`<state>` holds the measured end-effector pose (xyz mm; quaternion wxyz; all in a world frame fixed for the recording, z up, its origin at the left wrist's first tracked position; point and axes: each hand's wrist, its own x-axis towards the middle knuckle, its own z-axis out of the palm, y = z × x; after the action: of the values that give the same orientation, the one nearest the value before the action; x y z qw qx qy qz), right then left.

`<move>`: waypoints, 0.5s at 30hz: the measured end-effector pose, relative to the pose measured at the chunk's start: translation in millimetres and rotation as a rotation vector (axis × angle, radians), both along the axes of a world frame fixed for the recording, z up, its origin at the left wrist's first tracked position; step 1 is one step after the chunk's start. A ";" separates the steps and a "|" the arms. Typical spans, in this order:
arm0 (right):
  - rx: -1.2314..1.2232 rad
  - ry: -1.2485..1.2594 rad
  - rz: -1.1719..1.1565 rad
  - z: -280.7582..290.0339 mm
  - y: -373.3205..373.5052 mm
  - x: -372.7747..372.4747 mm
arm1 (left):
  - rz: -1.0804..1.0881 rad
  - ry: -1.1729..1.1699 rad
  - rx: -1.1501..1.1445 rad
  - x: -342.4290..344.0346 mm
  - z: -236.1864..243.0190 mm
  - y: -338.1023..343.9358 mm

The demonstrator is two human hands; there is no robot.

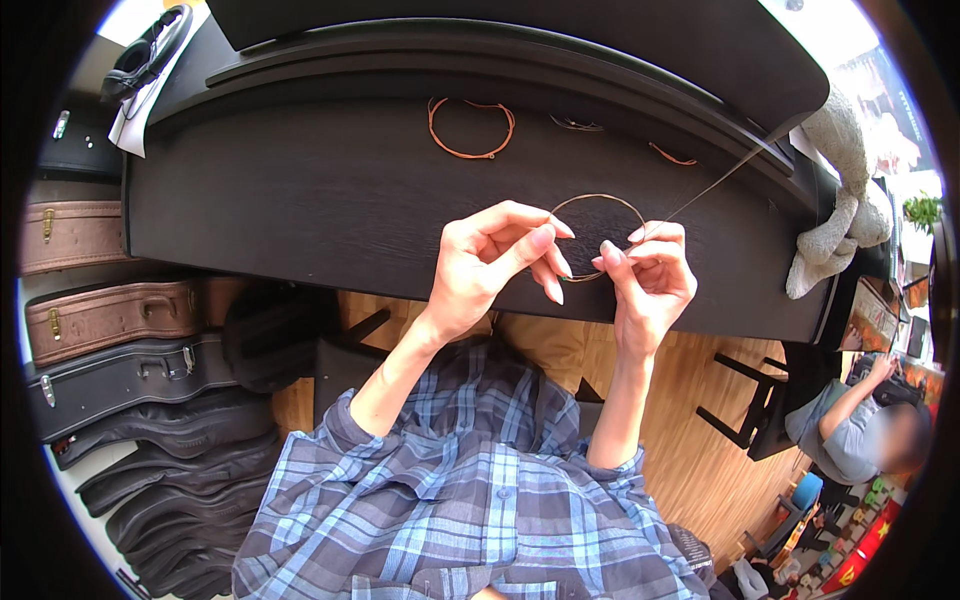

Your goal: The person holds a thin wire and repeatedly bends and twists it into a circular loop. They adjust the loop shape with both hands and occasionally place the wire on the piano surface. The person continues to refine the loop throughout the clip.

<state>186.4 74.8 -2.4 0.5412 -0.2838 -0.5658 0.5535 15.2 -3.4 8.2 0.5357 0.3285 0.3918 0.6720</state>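
Note:
Above the near edge of a black wooden surface [290,180], I hold a thin coiled metal guitar string [612,198] in a round loop between both hands. My left hand [475,262] pinches the loop's left side with thumb and fingers. On its right side, my right hand [650,280] is closed with bent fingers around the wire. A loose length of the string runs from there up to the far right. Beyond my hands lie a copper-coloured coiled string [431,124], a small bunch of silvery wire [577,125] and a short copper-coloured wire piece [672,156].
Brown and black instrument cases [115,322] are stacked at the left. Headphones [135,72] rest at the far left corner, and a grey plush toy [838,225] hangs over the right end. A black stool [755,405] and another person [845,425] are at the right.

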 end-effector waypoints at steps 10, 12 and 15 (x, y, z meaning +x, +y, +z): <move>-0.041 -0.013 0.044 1.7 0.7 1.1 | -0.021 -0.040 0.004 -0.6 -1.6 0.9; -0.038 -0.010 0.061 2.3 1.3 1.3 | -0.024 -0.035 0.002 -0.4 -1.8 0.8; -0.038 -0.017 0.085 3.4 1.6 2.6 | -0.009 0.042 0.012 0.8 -2.6 1.8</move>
<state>188.9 76.4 1.0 0.5069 -0.2746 -0.5713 0.5841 16.0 -1.7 5.7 0.5286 0.3474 0.3974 0.6647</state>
